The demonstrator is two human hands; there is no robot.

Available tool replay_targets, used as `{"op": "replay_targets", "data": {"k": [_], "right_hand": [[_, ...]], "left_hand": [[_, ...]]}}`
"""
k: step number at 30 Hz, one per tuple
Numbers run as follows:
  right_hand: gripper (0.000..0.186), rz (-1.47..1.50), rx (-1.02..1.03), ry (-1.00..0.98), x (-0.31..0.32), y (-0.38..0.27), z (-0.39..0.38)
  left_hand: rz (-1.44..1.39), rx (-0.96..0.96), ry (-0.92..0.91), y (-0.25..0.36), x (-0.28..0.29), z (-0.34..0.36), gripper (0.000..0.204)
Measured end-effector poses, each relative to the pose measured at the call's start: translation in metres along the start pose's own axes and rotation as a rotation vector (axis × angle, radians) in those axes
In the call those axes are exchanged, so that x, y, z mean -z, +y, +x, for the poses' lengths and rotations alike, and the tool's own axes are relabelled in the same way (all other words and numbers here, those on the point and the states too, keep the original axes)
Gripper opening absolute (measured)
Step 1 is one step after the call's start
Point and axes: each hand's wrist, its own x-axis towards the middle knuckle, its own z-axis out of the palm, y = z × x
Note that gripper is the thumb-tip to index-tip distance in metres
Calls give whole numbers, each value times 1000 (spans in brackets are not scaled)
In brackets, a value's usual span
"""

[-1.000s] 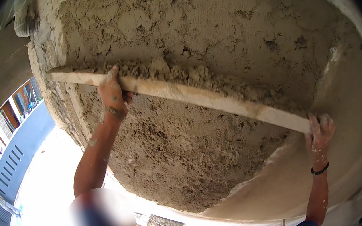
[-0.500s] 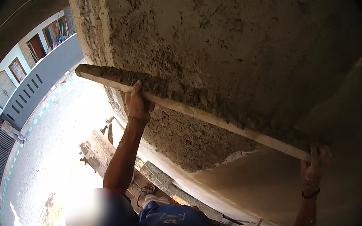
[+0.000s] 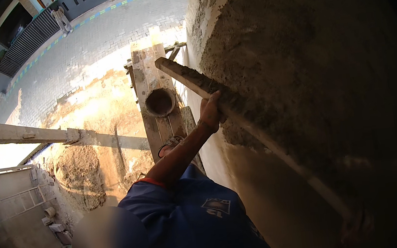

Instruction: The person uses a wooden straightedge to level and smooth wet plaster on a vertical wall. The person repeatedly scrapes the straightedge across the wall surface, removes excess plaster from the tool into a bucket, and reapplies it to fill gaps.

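Note:
A long, pale straightedge (image 3: pixel 279 149) slants across the wall, with wet grey mortar heaped along its upper side. My left hand (image 3: pixel 211 112) is closed around it near its far end, thumb over the top. At the near, lower right end my right hand (image 3: pixel 357 226) is wrapped on the straightedge, dim in deep shadow. Behind the straightedge, the wall carries rough, pitted mortar (image 3: pixel 243 45); below it the surface is smooth plaster (image 3: pixel 254 186). The far tip of the straightedge reaches out past the wall's corner.
A round bucket (image 3: pixel 160 102) stands on the scaffold planks (image 3: pixel 142 76) beside my feet. Left of them, a wooden beam (image 3: pixel 23 131) juts over a sand heap (image 3: pixel 79 174). A person (image 3: pixel 60 19) stands by a gate across the paved street.
My view has swung downward and toward the planks, bringing the bucket and sand heap into sight. Both hands remain on the straightedge; the right one now appears much darker.

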Motion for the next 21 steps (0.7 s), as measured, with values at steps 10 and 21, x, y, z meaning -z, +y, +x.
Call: {"op": "replay_targets", "data": {"k": [10, 21], "right_hand": [[18, -104, 595, 77, 6, -116, 185], [22, -45, 1026, 216, -56, -402, 276]], "left_hand": [[-522, 127, 101, -90, 177, 122, 28], [-1124, -186, 16, -94, 258, 183, 68]]}}
